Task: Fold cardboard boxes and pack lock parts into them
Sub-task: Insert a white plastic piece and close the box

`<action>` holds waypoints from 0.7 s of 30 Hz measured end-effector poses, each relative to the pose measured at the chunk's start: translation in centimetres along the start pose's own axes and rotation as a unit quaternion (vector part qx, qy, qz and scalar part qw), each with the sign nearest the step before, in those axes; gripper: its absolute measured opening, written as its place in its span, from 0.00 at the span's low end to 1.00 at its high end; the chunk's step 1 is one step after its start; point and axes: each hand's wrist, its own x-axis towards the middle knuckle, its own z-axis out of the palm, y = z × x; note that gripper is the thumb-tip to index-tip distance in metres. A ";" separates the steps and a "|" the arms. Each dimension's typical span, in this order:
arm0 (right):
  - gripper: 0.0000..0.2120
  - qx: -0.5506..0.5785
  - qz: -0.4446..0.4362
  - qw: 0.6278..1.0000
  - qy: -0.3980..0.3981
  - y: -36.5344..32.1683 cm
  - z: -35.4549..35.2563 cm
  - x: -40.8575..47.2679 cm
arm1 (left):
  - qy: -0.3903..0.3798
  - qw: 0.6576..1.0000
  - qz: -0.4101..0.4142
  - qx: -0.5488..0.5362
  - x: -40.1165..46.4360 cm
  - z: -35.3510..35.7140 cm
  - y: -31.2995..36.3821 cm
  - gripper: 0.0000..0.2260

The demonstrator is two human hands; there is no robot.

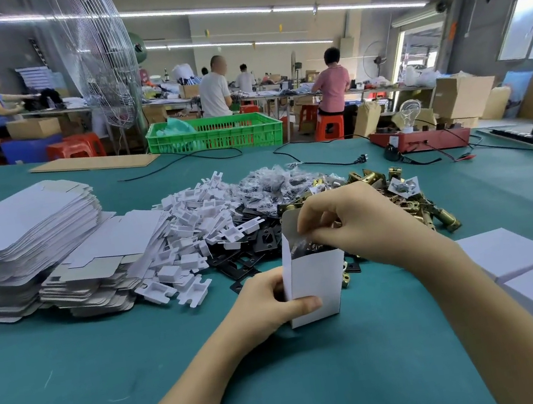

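A small white cardboard box (317, 280) stands upright on the green table, its top open. My left hand (269, 304) grips its lower left side, thumb across the front. Over the opening, my right hand (356, 220) pinches a clear bag of small dark parts (302, 246) that sits partly inside the box. Behind the box lie black plates (264, 243), white plastic inserts (194, 232), bagged parts (266, 184) and brass latch parts (427, 210). Flat white box blanks (23, 232) are stacked at the left.
Closed white boxes (519, 255) sit at the right edge. A green crate (214, 133), black cables (321, 161) and a red device with a bulb (420, 139) lie at the table's far side. Several people work at benches beyond.
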 end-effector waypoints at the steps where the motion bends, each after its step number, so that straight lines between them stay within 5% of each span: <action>1: 0.06 0.009 -0.001 1.000 -0.001 0.0 0.0 0.0 | 0.000 1.000 -0.001 0.000 0.0 0.0 0.0 0.16; 8: 0.05 0.022 0.013 1.000 -0.014 0.2 -0.6 0.0 | 0.004 1.000 0.000 0.001 0.0 0.0 -0.1 0.15; 15: 0.10 -0.055 0.020 0.986 -0.155 -0.6 0.2 0.0 | 0.004 1.000 0.004 0.000 0.0 -0.1 0.0 0.12; 21: 0.10 -0.056 0.041 0.993 -0.091 -0.6 -0.5 -0.1 | 0.003 1.000 0.006 0.010 0.1 0.0 -0.3 0.14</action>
